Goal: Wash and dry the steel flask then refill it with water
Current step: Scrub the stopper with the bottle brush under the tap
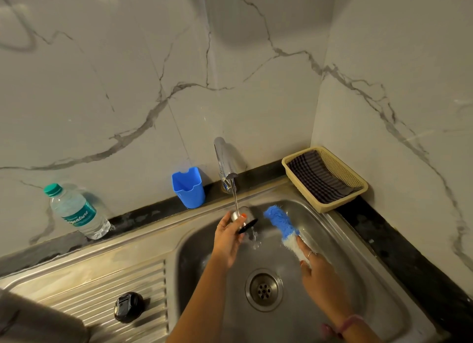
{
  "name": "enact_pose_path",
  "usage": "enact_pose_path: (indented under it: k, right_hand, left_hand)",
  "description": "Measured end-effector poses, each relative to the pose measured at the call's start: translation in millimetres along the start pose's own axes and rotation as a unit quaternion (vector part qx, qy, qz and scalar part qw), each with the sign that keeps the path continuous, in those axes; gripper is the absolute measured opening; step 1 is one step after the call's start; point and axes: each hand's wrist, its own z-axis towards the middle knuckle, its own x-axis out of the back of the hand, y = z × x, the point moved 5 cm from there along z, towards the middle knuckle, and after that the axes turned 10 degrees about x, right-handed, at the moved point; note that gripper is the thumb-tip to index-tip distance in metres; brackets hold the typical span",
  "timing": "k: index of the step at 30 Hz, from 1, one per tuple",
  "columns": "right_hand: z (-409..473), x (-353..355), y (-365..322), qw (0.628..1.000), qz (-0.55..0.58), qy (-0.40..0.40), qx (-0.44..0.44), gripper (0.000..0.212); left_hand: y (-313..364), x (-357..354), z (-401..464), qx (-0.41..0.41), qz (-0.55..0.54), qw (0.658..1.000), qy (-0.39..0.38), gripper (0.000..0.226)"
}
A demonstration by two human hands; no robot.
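A bottle [78, 212] and cap [128, 307] lay left of the left hand [228, 237], whose fingers curled round the flask [242, 216] under the tap [226, 163]. Just right, the right hand [316, 268] gripped a brush [282, 224]; a basket [324, 177] sat beyond.

White marble-veined walls [128, 86] meet a black countertop [399, 242] corner.

Around the drain [264, 289] you have open basin floor. The tap [226, 163] overhangs the sink [340, 230] at twelve o'clock, the blue cup [189, 187] stands at eleven, the basket [354, 181] blocks the two o'clock corner, and a black lid [128, 307] sits on the drainboard at eight.
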Motion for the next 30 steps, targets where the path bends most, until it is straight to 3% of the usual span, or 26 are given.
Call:
enact_pose_path:
  k: [2,6,12,16,30]
  right_hand:
    - [0,1,1,1.000,-0.003,-0.002,-0.002,0.062]
    - [2,2,4,1.000,-0.014,-0.007,-0.003,0.060]
    - [4,0,6,1.000,-0.002,-0.001,0.002,0.059]
    - [7,-3,6,1.000,0.004,0.003,0.002,0.060]
    - [12,-6,10,0.999,0.025,0.025,-0.010,0.061]
  left_hand:
    - [5,5,0,-0.043,0.083,0.995,0.021,0.073]
    - [14,12,3,-0.114,0.299,0.945,0.060,0.103]
    - [32,9,-1,-0.133,0.427,0.894,0.018,0.111]
    - [49,4,1,-0.126,0.472,0.872,0.011,0.120]
    - [80,-22,16,-0.091,0.532,0.842,-0.006,0.131]
